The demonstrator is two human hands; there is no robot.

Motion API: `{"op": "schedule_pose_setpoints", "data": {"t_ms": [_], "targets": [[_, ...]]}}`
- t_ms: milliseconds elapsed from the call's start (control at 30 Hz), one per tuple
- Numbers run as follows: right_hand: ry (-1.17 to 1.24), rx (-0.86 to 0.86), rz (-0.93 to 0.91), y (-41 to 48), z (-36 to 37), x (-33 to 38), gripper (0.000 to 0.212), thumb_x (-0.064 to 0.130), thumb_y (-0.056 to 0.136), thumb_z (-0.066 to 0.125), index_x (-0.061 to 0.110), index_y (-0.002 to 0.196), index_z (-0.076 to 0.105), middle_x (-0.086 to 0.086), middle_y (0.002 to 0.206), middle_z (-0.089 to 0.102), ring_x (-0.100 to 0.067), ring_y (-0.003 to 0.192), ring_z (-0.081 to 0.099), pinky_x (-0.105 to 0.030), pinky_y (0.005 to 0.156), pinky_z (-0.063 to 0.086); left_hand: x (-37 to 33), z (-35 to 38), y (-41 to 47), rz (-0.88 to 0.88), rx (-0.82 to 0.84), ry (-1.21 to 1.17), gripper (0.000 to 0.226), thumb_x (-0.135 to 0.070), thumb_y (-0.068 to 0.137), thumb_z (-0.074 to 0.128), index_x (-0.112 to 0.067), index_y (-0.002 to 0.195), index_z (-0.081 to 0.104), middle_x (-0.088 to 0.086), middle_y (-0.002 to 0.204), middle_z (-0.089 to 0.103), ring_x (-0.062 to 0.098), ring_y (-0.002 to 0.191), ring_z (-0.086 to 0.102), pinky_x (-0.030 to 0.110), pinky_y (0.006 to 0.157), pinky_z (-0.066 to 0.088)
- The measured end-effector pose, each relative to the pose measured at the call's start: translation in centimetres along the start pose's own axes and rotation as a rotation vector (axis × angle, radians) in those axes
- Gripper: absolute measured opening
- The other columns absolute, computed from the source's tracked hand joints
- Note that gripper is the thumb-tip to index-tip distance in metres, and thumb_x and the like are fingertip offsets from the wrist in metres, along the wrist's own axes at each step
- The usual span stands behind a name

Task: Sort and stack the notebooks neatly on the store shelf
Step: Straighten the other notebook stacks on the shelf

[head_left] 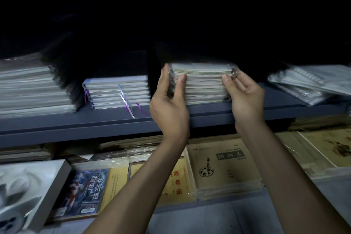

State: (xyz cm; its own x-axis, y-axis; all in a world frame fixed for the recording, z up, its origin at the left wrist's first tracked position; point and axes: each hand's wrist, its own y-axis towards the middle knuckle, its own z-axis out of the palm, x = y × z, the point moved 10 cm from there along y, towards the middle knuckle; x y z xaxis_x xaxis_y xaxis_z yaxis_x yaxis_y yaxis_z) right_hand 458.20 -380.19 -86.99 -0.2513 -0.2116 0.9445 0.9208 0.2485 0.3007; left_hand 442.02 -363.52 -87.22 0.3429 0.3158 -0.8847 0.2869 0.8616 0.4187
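Wrapped notebook stack (204,83): flat on blue shelf (114,121), frame centre. Left hand (169,104): at stack's 9 o'clock, forearm raised, thumb and fingers clasping that end. Right hand (245,99): at 3 o'clock, palm inward, clasping opposite end.

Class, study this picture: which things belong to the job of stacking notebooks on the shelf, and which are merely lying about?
Part of the job: wrapped notebook stack, held by left hand and right hand; ribbon-marked stack; slumped spiral notebooks; blue shelf.

Lying about, below the shelf: palette-cover drawing pad; cartoon-cover book; yellow exercise book.
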Motion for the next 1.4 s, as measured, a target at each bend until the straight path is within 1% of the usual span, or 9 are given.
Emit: {"op": "schedule_pose_setpoints", "data": {"t_ms": [533, 633, 733, 767, 833, 933, 1033, 1200, 1400], "targets": [[-0.098, 0.081, 0.019, -0.6, -0.2, 0.6, 0.037, 0.020, 0.102, 0.063, 0.010, 0.137, 0.063, -0.001, 0.125, 0.072, -0.011, 0.114, 0.067, -0.032, 0.107, 0.051, -0.9, -0.4, -0.3, 0.008, 0.033, -0.006, 0.049, -0.026, 0.100, 0.071, -0.018, 0.147, 0.059, -0.005, 0.150, 0.059, -0.003, 0.140, 0.050, 0.033, 0.118, 0.045], [-0.141, 0.089, 0.051, -0.6, -0.4, 0.4, 0.039, 0.020, 0.104, 0.060, 0.015, 0.142, 0.060, 0.004, 0.121, 0.071, -0.006, 0.100, 0.064, -0.026, 0.094, 0.053, -1.2, -0.5, -0.4, -0.008, 0.047, 0.017, 0.052, -0.029, 0.102, 0.069, -0.019, 0.151, 0.056, -0.009, 0.150, 0.059, -0.006, 0.138, 0.051, 0.026, 0.116, 0.045], [-0.148, 0.093, 0.091, -0.7, -0.7, -0.2, 0.051, 0.008, 0.103, 0.059, 0.019, 0.151, 0.050, 0.002, 0.140, 0.064, -0.008, 0.125, 0.062, -0.026, 0.108, 0.048, -1.5, -0.7, -0.8, -0.022, 0.073, 0.048, 0.057, -0.034, 0.106, 0.062, -0.022, 0.159, 0.045, -0.019, 0.150, 0.054, -0.013, 0.135, 0.048, 0.021, 0.115, 0.043], [-0.148, 0.089, 0.105, -0.8, -0.8, -0.2, 0.056, 0.004, 0.102, 0.059, 0.018, 0.154, 0.046, 0.002, 0.144, 0.061, -0.007, 0.129, 0.059, -0.024, 0.111, 0.045, -1.4, -0.9, -1.0, -0.031, 0.076, 0.071, 0.058, -0.032, 0.108, 0.060, -0.021, 0.161, 0.041, -0.021, 0.148, 0.056, -0.017, 0.131, 0.049, 0.019, 0.113, 0.044], [-0.174, 0.101, 0.120, -1.1, -0.8, -0.2, 0.057, -0.003, 0.100, 0.058, 0.013, 0.153, 0.044, 0.006, 0.142, 0.059, -0.002, 0.123, 0.059, -0.013, 0.103, 0.045, -0.6, -1.4, -1.5, -0.060, 0.100, 0.179, 0.057, -0.023, 0.109, 0.055, -0.017, 0.162, 0.038, -0.031, 0.120, 0.063, -0.025, 0.095, 0.058, 0.006, 0.087, 0.049], [-0.231, 0.134, 0.144, -1.4, -0.7, -0.2, 0.050, -0.007, 0.100, 0.056, 0.008, 0.147, 0.051, 0.004, 0.130, 0.062, -0.006, 0.119, 0.060, -0.001, 0.084, 0.046, 0.1, -1.2, -1.8, -0.048, 0.199, 0.402, 0.055, -0.023, 0.105, 0.053, -0.021, 0.159, 0.043, -0.014, 0.096, 0.072, 0.003, 0.059, 0.060, 0.026, 0.056, 0.051], [-0.245, 0.148, 0.148, -1.4, -0.5, -0.2, 0.051, -0.015, 0.098, 0.051, 0.013, 0.140, 0.053, 0.001, 0.123, 0.062, -0.008, 0.116, 0.062, -0.001, 0.080, 0.046, 0.5, -1.0, -1.6, -0.065, 0.205, 0.421, 0.055, -0.019, 0.100, 0.055, -0.024, 0.154, 0.047, -0.005, 0.090, 0.074, 0.014, 0.058, 0.061, 0.037, 0.055, 0.055], [-0.291, 0.166, 0.142, -1.4, -0.5, -0.8, 0.064, -0.024, 0.089, 0.053, 0.017, 0.138, 0.055, 0.010, 0.106, 0.061, 0.006, 0.091, 0.057, -0.008, 0.090, 0.044, -0.2, -1.1, -2.1, -0.015, 0.144, 0.493, 0.054, -0.016, 0.099, 0.055, -0.026, 0.152, 0.050, -0.006, 0.079, 0.070, 0.015, 0.058, 0.060, 0.036, 0.056, 0.052], [-0.266, 0.152, 0.120, -1.6, -0.4, -0.6, 0.058, -0.014, 0.093, 0.060, 0.012, 0.144, 0.053, 0.019, 0.110, 0.059, 0.024, 0.086, 0.058, -0.001, 0.094, 0.042, -0.8, -1.3, -1.8, 0.014, 0.105, 0.440, 0.040, -0.029, 0.103, 0.060, -0.023, 0.143, 0.061, -0.012, 0.105, 0.075, 0.005, 0.081, 0.068, 0.033, 0.076, 0.058]]}}
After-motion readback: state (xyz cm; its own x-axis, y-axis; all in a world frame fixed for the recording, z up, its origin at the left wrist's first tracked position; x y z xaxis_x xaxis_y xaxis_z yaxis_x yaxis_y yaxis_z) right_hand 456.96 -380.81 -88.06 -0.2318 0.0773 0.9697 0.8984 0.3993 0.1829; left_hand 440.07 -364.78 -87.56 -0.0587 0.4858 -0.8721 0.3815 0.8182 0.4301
